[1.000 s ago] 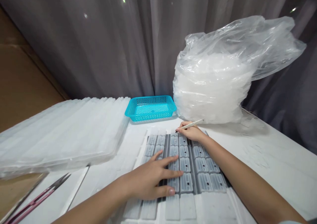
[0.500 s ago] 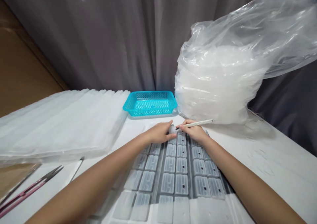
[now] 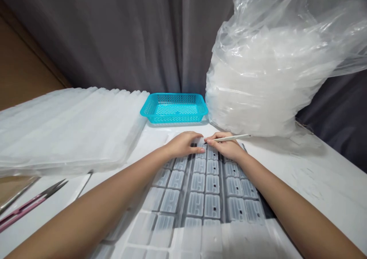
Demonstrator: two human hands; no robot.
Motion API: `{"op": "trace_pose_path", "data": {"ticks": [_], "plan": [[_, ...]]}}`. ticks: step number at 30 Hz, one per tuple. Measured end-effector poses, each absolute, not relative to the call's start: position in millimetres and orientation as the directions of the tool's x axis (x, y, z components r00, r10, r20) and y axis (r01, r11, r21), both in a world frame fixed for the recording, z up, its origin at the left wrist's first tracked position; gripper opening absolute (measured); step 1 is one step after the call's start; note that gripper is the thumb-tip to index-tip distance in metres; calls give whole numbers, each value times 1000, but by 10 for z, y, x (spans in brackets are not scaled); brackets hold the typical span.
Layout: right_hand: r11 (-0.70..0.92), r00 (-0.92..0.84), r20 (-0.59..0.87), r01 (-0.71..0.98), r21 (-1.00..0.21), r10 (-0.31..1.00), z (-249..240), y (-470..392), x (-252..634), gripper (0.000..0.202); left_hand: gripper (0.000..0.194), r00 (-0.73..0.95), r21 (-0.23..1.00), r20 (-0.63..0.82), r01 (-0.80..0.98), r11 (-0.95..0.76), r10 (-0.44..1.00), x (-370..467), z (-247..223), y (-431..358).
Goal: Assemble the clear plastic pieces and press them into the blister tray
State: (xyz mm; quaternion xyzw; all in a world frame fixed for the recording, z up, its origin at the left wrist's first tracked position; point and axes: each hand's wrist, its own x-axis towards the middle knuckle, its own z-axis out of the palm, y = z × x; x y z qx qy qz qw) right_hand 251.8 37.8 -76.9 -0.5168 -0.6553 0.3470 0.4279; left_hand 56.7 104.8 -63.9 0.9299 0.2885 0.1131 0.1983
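Observation:
Rows of small translucent plastic cases [image 3: 196, 203] lie on the white table, several with a small dark dot. At the far end of the middle rows, my right hand [image 3: 226, 145] is closed around a slim white pen [image 3: 236, 137], its dark tip pointing left and down at a case. Whether the tip touches is too small to tell. My left hand [image 3: 186, 144] rests at the left side of those far cases, thumb and fingers apart around the end of the row.
A blue mesh basket [image 3: 174, 118] stands behind the hands. Translucent sheets [image 3: 65, 129] are stacked at the left, with pink-handled scissors [image 3: 31, 207] in front. A large clear bag [image 3: 258, 83] of white material stands at the back right, before a grey curtain [image 3: 114, 37].
The view has shifted, so the basket and bag appear higher. The pen tip has dropped toward the left column of the middle cases, and the pen lies flatter.

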Motion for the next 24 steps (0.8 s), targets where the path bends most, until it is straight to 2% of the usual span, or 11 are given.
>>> {"op": "trace_pose_path", "data": {"ticks": [13, 24], "plan": [[221, -83, 206, 465, -857, 975, -737, 369, 2493, 10, 47, 830, 406, 90, 473, -782, 550, 572, -667, 1072], [216, -101, 191, 443, -870, 976, -737, 360, 2511, 13, 46, 849, 380, 89, 454, -806, 521, 571, -695, 1086]]}}
